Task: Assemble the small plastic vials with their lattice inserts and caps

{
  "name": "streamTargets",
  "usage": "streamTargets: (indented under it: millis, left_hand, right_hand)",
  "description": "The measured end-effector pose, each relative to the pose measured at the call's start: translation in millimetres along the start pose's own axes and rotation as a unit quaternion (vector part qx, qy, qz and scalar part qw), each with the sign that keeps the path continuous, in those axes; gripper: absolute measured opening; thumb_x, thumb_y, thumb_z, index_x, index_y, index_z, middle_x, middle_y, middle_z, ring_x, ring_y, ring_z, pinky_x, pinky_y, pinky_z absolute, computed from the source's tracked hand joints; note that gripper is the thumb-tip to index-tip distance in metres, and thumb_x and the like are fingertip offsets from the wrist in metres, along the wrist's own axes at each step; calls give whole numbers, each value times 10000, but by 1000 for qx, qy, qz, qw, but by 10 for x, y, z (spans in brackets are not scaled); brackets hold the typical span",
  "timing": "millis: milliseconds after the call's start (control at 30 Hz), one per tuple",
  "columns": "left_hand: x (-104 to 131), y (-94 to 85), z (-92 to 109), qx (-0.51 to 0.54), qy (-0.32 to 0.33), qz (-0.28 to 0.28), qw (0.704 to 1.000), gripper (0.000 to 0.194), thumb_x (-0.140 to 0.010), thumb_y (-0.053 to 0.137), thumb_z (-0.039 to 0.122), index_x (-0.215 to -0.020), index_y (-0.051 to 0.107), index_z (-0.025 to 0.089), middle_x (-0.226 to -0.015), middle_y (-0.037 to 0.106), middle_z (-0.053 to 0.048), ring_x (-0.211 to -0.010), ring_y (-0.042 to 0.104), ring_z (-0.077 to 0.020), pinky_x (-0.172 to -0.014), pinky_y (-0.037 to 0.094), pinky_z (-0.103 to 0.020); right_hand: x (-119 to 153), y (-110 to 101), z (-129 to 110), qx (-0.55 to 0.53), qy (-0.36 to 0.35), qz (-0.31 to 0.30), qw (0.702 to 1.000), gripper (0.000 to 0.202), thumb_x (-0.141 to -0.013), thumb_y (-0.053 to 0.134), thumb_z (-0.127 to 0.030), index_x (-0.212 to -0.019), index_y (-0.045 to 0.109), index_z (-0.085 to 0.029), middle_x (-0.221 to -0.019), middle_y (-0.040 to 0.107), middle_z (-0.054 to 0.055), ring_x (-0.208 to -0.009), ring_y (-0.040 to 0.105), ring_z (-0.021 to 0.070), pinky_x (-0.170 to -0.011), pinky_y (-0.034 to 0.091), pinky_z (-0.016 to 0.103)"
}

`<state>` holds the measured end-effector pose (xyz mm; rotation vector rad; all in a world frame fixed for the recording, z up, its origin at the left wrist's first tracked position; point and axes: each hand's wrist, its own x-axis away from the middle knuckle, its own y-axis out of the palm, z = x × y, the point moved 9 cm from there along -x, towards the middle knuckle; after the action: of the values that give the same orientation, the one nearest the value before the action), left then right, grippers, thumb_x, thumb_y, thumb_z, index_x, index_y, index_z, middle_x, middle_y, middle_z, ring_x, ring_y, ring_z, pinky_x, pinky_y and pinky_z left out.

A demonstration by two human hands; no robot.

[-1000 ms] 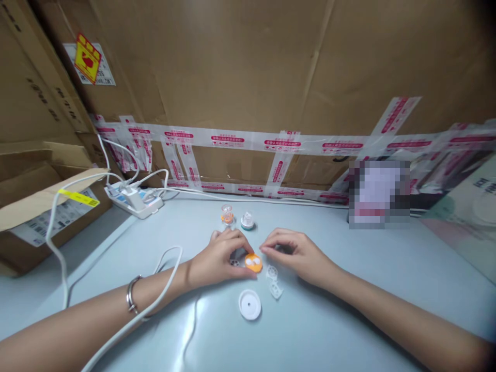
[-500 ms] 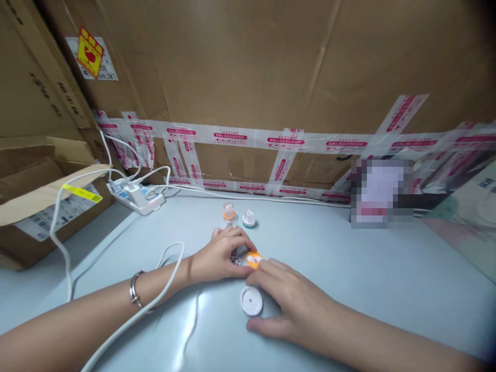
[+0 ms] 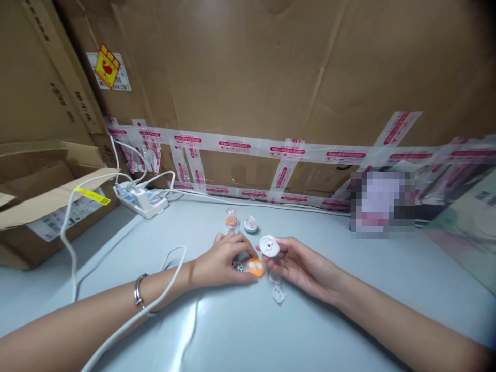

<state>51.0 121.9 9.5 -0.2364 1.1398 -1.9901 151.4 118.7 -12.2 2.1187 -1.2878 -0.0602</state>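
Note:
My left hand [image 3: 228, 259] rests on the table, its thumb and index finger closed about the edges of an orange round part [image 3: 256, 267] with white pieces on top. Partly under that palm lies a small spoked wheel [image 3: 237, 267]. My right hand [image 3: 300, 266] is turned palm inward and grips a white round cap [image 3: 269, 246], tilted so one face with a centre hole shows. Below its fingers, small clear-white plastic parts [image 3: 278, 293] lie on the table. Beyond the hands stand a clear and orange piece [image 3: 231, 219] and a white piece with a green base [image 3: 251, 225].
A white power strip [image 3: 145, 204] with plugs sits at the back left, beside an open cardboard box [image 3: 50, 206]. A white cable [image 3: 127, 328] crosses over my left forearm. Large taped cardboard [image 3: 240, 77] walls the table's back. A blurred-out object [image 3: 380, 204] stands at right.
My right hand has lifted the white cap off the table and turned it up beside the orange part. Small plastic parts now show beneath that hand. My left hand stays nearly in place.

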Motion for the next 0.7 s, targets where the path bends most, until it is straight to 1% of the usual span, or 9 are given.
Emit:
streamTargets:
  millis: [100,167,233,300,400,500,600,633,700]
  left_hand:
    - [1,4,-3,1,-5,-5,1000,311,-710,686,392,-970,606,242,-1006,571,-13,-1004,479,-210,-872,261,-338]
    - [4,4,-7,3,-9,-8,1000,309,-713,680,403,-969,608,245,-995,574,-14,-1000,480,-212,-867,262,-341]
    - [5,3,-8,4,-10,-9,1000,316,-717,674,411,-978,608,247,-994,574,-17,-996,481,-212,-865,264,-341]
    - [5,-3,-6,3,-8,-6,1000,321,-713,677,416,-977,609,246,-995,573,-15,-997,481,-211,-868,263,-340]
    - [1,-3,-6,5,-6,-7,1000,318,-708,684,421,-965,615,247,-988,576,-9,-999,483,-207,-871,261,-338]
    - [-1,2,-17,12,-4,-11,1000,321,-711,681,437,-966,623,252,-991,583,-12,-999,488,-204,-873,262,-338]
    - [1,6,-35,19,-1,-8,1000,338,-703,681,463,-967,634,257,-1005,590,-14,-1004,492,-204,-880,261,-341]
    - [1,8,-43,22,0,-6,1000,345,-697,684,468,-968,637,259,-1010,592,-14,-1006,493,-205,-880,260,-343]
    - [-1,12,-56,25,-1,-4,1000,353,-687,693,467,-968,641,260,-1015,595,-15,-1009,495,-208,-878,260,-347]
  right_hand:
    - [-66,-157,-74,-25,-16,43,999,118,-806,547,-200,-802,643,-131,-808,662,46,-763,631,107,-815,503,206]
    - [-79,-235,-107,-25,-20,72,997,107,-806,542,-181,-790,635,-132,-807,664,48,-773,639,109,-826,504,206]
    - [-80,-262,-118,-16,-20,81,996,93,-798,555,-181,-783,634,-135,-810,663,49,-779,640,111,-821,506,209]
    - [-81,-249,-115,3,-18,69,997,98,-788,576,-205,-807,647,-140,-812,660,44,-762,633,109,-789,510,209]
    - [-79,-229,-126,68,-21,55,996,176,-775,603,-283,-862,676,-149,-777,641,28,-682,594,99,-668,499,201]
    - [-81,-212,-185,198,-46,59,977,257,-729,658,-352,-887,691,-152,-718,614,3,-615,524,88,-579,434,207]
    - [-92,-177,-196,316,-58,67,945,332,-658,720,-360,-911,691,-147,-728,631,-6,-645,515,96,-646,412,238]
    - [-98,-169,-182,330,-58,69,940,361,-645,729,-362,-934,684,-149,-734,638,-8,-659,524,101,-677,413,251]
    - [-111,-157,-147,326,-58,70,941,404,-646,723,-379,-978,665,-158,-719,634,-19,-653,531,100,-695,418,262]
